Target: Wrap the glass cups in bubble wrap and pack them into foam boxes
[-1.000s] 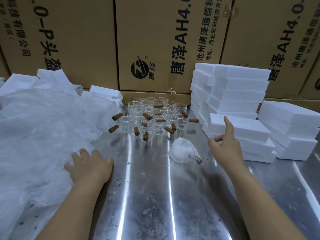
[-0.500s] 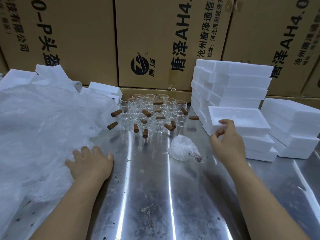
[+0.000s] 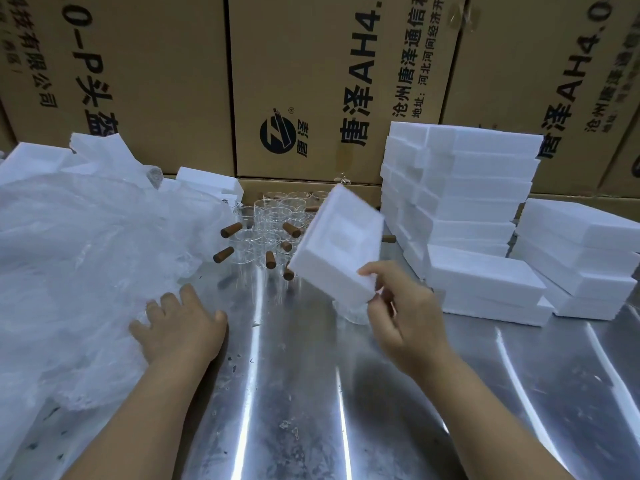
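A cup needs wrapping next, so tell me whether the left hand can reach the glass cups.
Probably yes. The left hand rests on the bubble wrap, with bare table between it and the glass cups. The foam box that the right hand holds tilted hides only the cluster's right side.

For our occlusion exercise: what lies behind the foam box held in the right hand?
Glass cups with brown handles stand behind the foam box gripped by the right hand. The box covers the cluster's right part, hiding those cups.
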